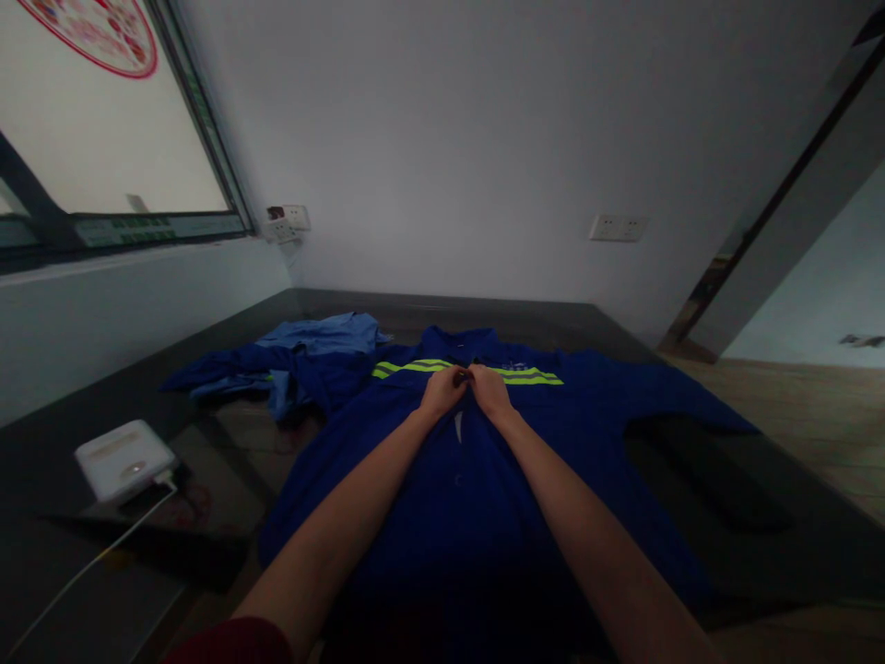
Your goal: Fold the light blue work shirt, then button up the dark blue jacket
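A dark blue work jacket with a yellow-green reflective stripe across the chest lies spread flat on a dark table, collar at the far end. Both my hands meet at its front opening just below the stripe. My left hand pinches the left edge of the opening, fingers closed. Touching it, my right hand pinches the right edge with closed fingers. A small gap in the opening shows white just below my hands.
A heap of lighter and darker blue clothes lies at the far left of the table. A white box with a white cable sits near the left edge. Wall sockets are on the back wall, and a doorway opens at right.
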The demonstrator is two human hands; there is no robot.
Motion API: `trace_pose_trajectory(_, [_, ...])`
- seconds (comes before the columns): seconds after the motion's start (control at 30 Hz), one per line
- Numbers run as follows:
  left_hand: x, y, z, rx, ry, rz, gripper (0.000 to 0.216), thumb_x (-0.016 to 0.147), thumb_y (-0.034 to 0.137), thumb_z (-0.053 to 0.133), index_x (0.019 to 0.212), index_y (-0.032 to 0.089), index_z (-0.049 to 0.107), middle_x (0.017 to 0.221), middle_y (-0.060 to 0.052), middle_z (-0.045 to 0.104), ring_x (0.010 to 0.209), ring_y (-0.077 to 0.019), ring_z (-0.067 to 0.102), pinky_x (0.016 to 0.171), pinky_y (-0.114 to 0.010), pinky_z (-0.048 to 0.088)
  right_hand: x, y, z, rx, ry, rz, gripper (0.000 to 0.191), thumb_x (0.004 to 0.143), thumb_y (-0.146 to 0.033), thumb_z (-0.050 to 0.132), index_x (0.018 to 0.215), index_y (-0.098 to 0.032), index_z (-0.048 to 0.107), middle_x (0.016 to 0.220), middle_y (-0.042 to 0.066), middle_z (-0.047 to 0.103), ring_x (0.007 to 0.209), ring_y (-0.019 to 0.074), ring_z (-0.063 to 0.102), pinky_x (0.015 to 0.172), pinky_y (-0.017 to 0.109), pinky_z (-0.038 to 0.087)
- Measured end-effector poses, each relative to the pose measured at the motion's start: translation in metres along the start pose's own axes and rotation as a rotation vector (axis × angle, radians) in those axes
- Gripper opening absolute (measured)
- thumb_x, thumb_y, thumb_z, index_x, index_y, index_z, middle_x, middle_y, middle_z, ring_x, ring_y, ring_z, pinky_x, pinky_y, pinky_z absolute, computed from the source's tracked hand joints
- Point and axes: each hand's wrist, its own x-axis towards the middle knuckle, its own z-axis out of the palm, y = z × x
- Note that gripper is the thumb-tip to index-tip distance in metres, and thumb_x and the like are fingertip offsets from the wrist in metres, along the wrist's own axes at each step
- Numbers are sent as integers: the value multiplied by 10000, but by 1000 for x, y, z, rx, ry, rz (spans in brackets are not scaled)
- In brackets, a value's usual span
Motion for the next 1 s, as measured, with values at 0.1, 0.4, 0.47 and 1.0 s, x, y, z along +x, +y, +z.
trace_pose_trajectory(0.1, [1, 0, 0, 2, 2, -33, 268, 761, 128, 589, 1017, 172, 656, 864, -41, 699, 801, -171, 631, 734, -252, 461, 0, 4, 1, 47, 18, 12, 178, 891, -129, 448, 916, -156, 622, 951, 103, 677, 900, 213, 609, 769, 271, 387])
trace_pose_trajectory(0.4, [2, 2, -3, 56, -1, -78, 201, 780, 113, 569, 950, 186, 646, 813, -32, 689, 782, -170, 627, 702, -246, 447, 4, 18, 4, 286, 76, -33, 96, 794, -117, 575, 785, -175, 651, 832, 55, 691, 806, 186, 611, 723, 259, 395])
trace_pose_trajectory(0.47, [2, 3, -4, 77, -5, -83, 199, 783, 113, 563, 946, 194, 643, 831, -40, 686, 805, -182, 626, 710, -255, 445, 6, 22, 6, 353, 87, -30, 82, 760, -112, 605, 744, -176, 653, 791, 48, 690, 774, 187, 612, 717, 265, 404])
trace_pose_trajectory(1.0, [7, -3, 0, -82, 4, -103, 173, 790, 142, 597, 950, 161, 660, 843, -26, 702, 762, -134, 638, 714, -228, 481, 14, 38, 29, 964, 73, 204, 227, 683, -345, 704, 748, -131, 666, 624, 50, 692, 544, 167, 650, 600, 299, 547])
